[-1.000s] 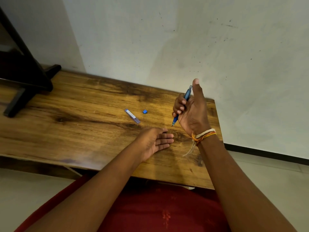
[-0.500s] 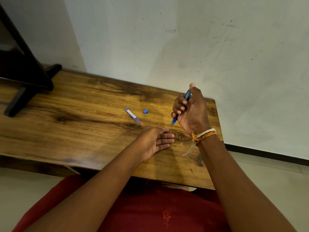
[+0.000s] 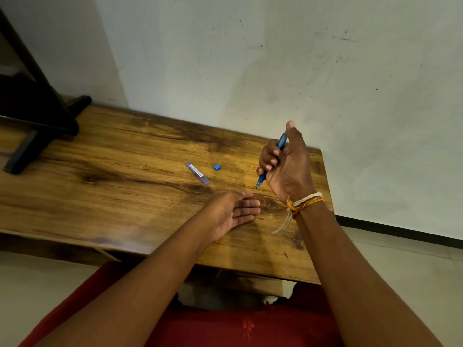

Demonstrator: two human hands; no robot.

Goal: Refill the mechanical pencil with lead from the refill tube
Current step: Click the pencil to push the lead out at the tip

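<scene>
Since half a second ago the right thumb has lifted again off the pencil's top end and now points straight up. The right hand (image 3: 285, 166) keeps a clenched grip round the blue mechanical pencil (image 3: 280, 144), tip slanting down just above the brown wooden desk (image 3: 125, 171). The left hand (image 3: 233, 211) lies released, palm up, fingers straight. The clear lead refill tube (image 3: 198, 173) lies flat near a small blue cap (image 3: 217, 167).
</scene>
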